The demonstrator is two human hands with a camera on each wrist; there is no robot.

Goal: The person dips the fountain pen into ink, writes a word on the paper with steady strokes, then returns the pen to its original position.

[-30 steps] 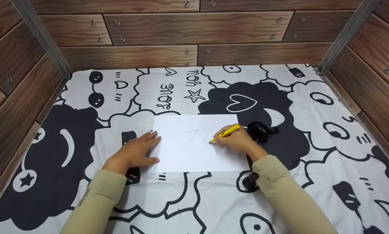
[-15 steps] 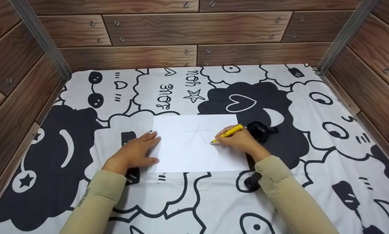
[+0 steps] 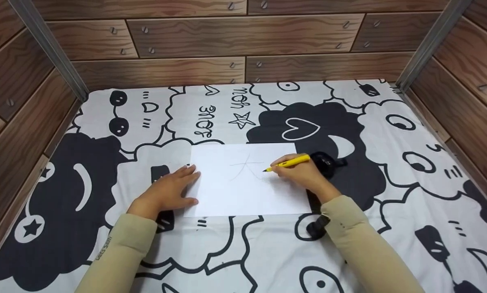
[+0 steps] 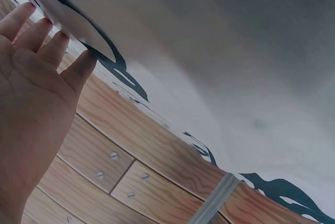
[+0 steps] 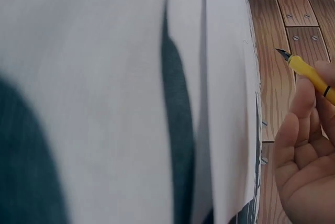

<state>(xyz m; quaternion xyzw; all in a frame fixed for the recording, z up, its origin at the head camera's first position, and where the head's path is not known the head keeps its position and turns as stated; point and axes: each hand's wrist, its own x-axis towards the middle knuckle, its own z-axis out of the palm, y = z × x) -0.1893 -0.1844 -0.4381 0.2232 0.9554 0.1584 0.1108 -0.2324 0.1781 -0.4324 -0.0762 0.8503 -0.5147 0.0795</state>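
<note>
A white sheet of paper (image 3: 243,199) lies on the patterned cloth. Thin crossing pen strokes (image 3: 246,163) mark its upper middle. My right hand (image 3: 298,173) pinches a yellow fountain pen (image 3: 292,161) between thumb and fingers, its dark nib pointing left, just right of the strokes. In the right wrist view the nib of the fountain pen (image 5: 306,71) shows in front of the curled fingers of my right hand (image 5: 309,166). My left hand (image 3: 168,191) rests at the paper's left edge with fingers spread; the left wrist view shows that hand (image 4: 39,88) from the palm side.
Black-and-white cartoon cloth (image 3: 211,248) covers the table. A black rounded object (image 3: 324,163) sits beside my right wrist, and another dark piece (image 3: 317,228) is under the forearm. Wood-plank-patterned walls (image 3: 243,36) with grey corner posts (image 3: 433,44) enclose the back and sides.
The nib has moved from the lower end of the right stroke to slightly higher up, and the pen lies flatter. My left hand stays in place.
</note>
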